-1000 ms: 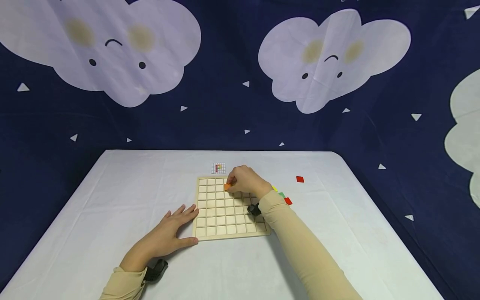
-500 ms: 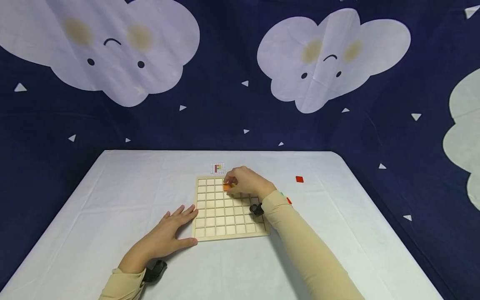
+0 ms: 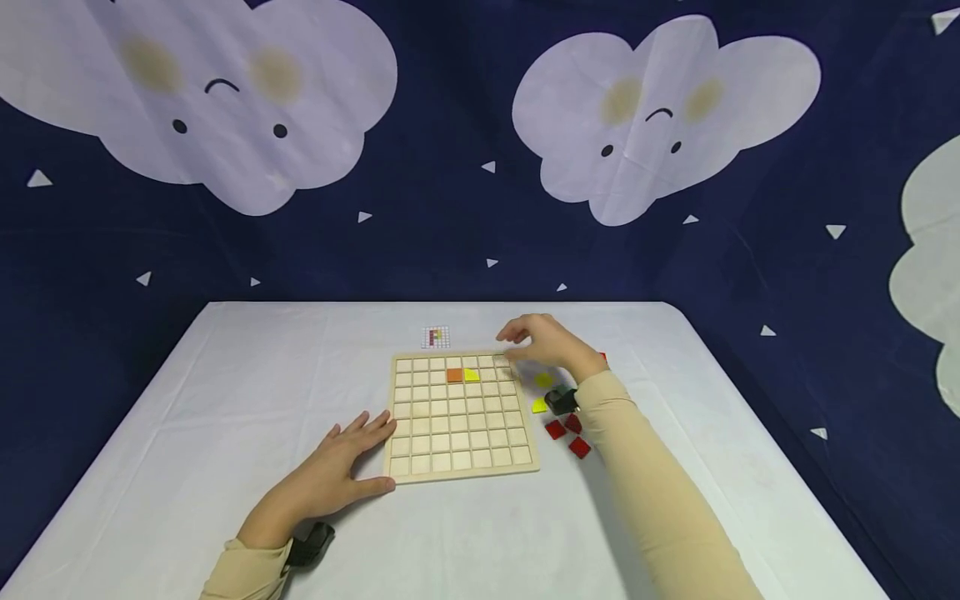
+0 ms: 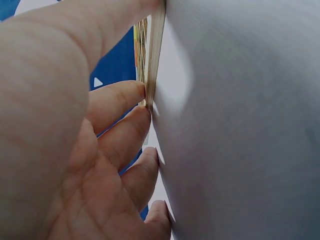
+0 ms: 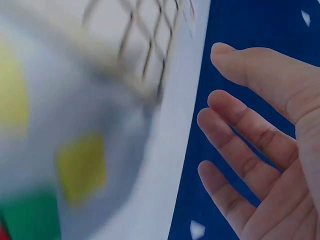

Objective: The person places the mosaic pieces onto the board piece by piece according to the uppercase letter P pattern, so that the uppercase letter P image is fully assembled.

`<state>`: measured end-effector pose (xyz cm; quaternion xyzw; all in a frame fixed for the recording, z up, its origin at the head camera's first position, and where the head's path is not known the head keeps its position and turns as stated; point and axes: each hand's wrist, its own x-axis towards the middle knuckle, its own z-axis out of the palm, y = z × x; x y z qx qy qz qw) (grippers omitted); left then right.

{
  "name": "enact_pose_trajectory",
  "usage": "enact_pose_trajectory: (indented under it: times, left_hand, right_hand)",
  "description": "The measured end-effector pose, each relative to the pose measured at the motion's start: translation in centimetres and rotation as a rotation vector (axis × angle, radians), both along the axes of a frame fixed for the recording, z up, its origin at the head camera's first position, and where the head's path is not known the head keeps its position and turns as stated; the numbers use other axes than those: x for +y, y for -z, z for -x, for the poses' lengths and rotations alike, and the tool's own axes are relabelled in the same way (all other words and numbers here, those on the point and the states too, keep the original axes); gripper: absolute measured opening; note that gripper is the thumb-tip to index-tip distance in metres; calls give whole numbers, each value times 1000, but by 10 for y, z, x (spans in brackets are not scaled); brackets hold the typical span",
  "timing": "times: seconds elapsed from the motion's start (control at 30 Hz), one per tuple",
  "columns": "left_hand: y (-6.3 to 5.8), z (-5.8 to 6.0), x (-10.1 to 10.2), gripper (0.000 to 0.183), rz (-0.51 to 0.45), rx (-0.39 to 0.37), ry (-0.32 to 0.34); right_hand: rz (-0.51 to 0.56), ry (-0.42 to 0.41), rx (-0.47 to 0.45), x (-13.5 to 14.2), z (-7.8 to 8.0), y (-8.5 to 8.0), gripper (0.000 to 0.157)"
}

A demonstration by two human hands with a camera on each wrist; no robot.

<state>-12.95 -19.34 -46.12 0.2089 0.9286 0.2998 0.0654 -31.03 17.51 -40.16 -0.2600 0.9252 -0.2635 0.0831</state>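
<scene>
A light wooden grid board lies on the white table. An orange square tile and a yellow tile sit side by side in its second row from the top. My left hand rests at the board's left edge, fingers spread, thumb and fingertips touching the frame. Above the board's upper right corner hovers my right hand, its fingers loosely bent and holding nothing; the right wrist view shows a gap between thumb and fingers. Beneath that wrist lie yellow tiles and several red tiles.
A small printed pattern card lies behind the board. A green tile shows in the right wrist view. One red tile is partly covered by the right forearm. Behind the table hangs a dark blue cloth with clouds.
My right hand has let go of the yellow tile, now beside the orange one, and has moved right off the board. The left hand stays put.
</scene>
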Motion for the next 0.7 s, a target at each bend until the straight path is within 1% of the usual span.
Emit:
enact_pose_trajectory:
  times: [0.1, 0.2, 0.33, 0.4, 0.53, 0.7]
  left_hand:
    - [0, 0, 0, 86, 0, 9, 6]
    - [0, 0, 1, 86, -8, 6, 2]
    - [-2, 0, 1, 86, -16, 2, 4]
    - [-2, 0, 1, 87, -18, -2, 2]
    - [-2, 0, 1, 87, -10, -13, -5]
    - [-1, 1, 1, 86, -3, -11, 0]
  right_hand:
    - [7, 41, 23, 30, 4, 0, 34]
    - [5, 91, 27, 58, 5, 3, 35]
    - [2, 180, -10, 89, 6, 7, 36]
    - [-1, 225, -29, 101, 7, 10, 37]
    - [0, 281, -59, 121, 6, 17, 40]
    - [62, 332, -114, 138, 2, 24, 44]
